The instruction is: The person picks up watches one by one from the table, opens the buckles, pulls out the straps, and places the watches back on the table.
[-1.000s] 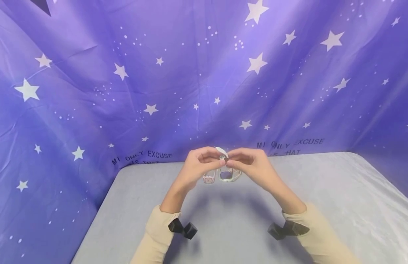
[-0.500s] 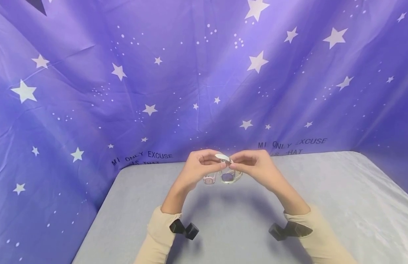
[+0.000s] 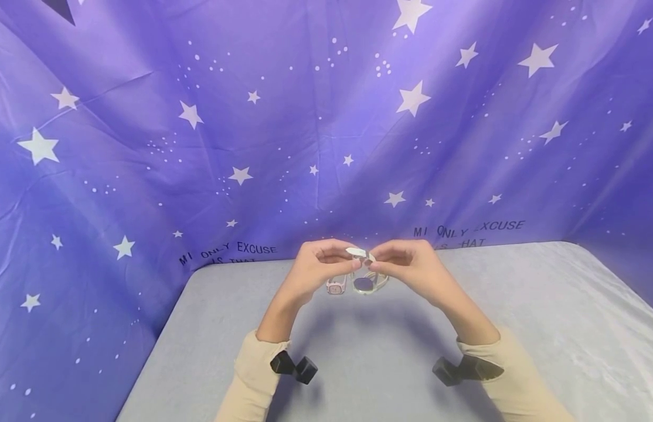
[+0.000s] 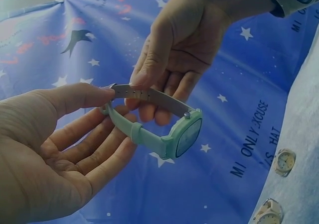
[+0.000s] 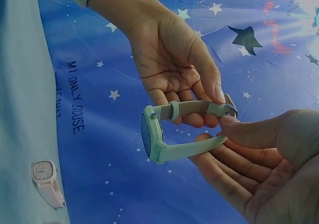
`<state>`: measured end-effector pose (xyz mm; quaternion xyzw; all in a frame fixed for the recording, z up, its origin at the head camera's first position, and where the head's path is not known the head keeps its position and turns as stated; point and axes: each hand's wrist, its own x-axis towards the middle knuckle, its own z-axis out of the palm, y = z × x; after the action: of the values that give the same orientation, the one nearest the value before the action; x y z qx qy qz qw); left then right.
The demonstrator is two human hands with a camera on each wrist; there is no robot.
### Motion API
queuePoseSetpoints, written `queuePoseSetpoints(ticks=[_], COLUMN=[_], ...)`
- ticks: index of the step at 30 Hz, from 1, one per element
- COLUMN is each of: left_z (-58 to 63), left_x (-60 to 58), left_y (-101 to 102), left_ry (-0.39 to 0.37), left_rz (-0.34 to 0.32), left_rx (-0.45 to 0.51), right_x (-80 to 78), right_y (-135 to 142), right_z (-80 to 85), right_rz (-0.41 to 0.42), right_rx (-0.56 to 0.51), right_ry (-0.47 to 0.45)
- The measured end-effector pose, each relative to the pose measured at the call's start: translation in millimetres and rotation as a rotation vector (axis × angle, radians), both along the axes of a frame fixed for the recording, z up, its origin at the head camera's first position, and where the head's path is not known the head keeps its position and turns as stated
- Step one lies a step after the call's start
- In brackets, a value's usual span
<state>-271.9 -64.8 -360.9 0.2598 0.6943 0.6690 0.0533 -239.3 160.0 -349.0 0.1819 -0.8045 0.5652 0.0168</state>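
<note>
A mint-green wristwatch (image 4: 188,138) hangs between both hands above the table, its square dial facing away from them and its strap bent into a loop. My left hand (image 3: 312,269) pinches the strap by the metal buckle (image 5: 231,109), thumb on top. Thumb and fingers of my right hand (image 3: 417,264) pinch the other strap piece, the one with a row of holes (image 4: 154,96). In the left wrist view that piece reaches the buckle. A keeper loop (image 4: 136,131) sits on the buckle-side strap.
A pink watch (image 3: 335,287) lies on the grey cloth-covered table (image 3: 368,363), left of the held one. Beside it the left wrist view shows another pale watch (image 4: 284,162). A purple star-printed curtain (image 3: 316,117) rises behind the table's far edge.
The pale strap end has tipped from pointing up to lying nearly level between the fingertips. My right hand has shifted slightly right; my left hand has barely moved.
</note>
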Motion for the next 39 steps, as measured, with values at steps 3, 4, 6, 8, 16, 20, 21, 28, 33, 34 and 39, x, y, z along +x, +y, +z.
queuePoseSetpoints(ticks=[3, 4, 6, 8, 16, 20, 21, 28, 33, 34, 39], left_z=[0.0, -0.1, 0.0, -0.3, 0.6, 0.7, 0.6, 0.2, 0.9, 0.9, 0.4], left_x=[0.7, 0.8, 1.3, 1.2, 0.8, 0.2, 0.1, -1.2, -0.8, -0.7, -0.5], left_y=[0.5, 0.6, 0.9, 1.1, 0.3, -1.2, -1.5, -1.7, -1.7, -1.7, -1.4], left_ry=[-0.004, -0.007, -0.010, -0.008, 0.012, 0.014, 0.014, 0.024, 0.019, 0.018, 0.013], left_rz=[0.008, 0.013, 0.017, 0.016, 0.009, 0.009, 0.008, 0.001, 0.003, 0.002, 0.001], left_rx=[-0.009, -0.013, -0.018, -0.023, -0.044, -0.046, -0.046, -0.045, -0.051, -0.052, -0.054], right_x=[0.9, 1.0, 0.9, 0.7, -0.4, -0.7, -0.7, 0.3, -0.6, -0.9, -0.7], right_y=[-1.3, -1.9, -2.9, -3.6, -3.8, -3.3, -3.2, -2.5, -0.7, -0.3, 0.5], right_z=[-0.3, -0.5, -0.9, -1.2, -3.2, -3.0, -2.8, -0.4, -0.2, -0.5, -0.6], right_rz=[0.007, 0.011, 0.018, 0.023, 0.046, 0.053, 0.052, 0.057, 0.090, 0.097, 0.110], right_rx=[-0.007, -0.011, -0.014, -0.014, -0.032, -0.030, -0.029, -0.009, -0.006, -0.005, 0.002], right_ry=[-0.013, -0.016, -0.014, -0.007, 0.011, 0.003, -0.002, -0.012, -0.006, -0.004, 0.003])
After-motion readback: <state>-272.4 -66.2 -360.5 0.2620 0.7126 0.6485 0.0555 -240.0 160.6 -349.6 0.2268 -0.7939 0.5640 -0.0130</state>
